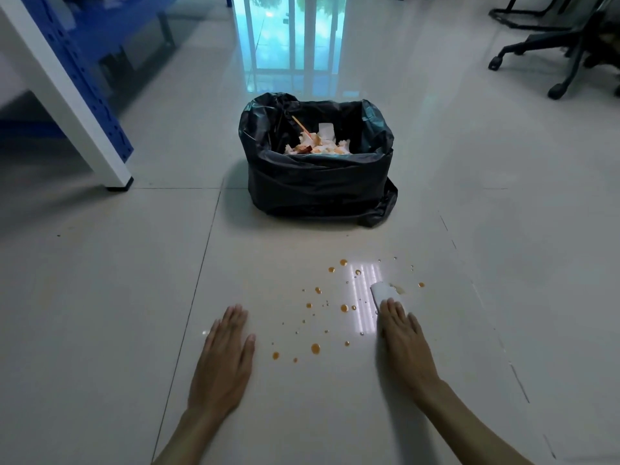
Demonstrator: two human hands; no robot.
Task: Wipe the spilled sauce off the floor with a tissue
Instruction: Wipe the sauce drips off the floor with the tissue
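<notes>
Orange sauce drops [315, 348] lie scattered over the pale floor tile in front of me, from near my left hand up to the bright reflection. A white tissue [385, 292] lies flat on the floor at the right edge of the spill, with a smeared stain beside it. My right hand [404, 344] presses flat on the tissue's near end, fingers together. Left of the spill, my left hand [225, 357] rests flat on the floor, fingers slightly spread, holding nothing.
A bin lined with a black bag [318, 182] stands just beyond the spill, holding stained tissues. A white table leg [77, 109] and blue shelving are at the far left. An office chair base [550, 58] is at the far right.
</notes>
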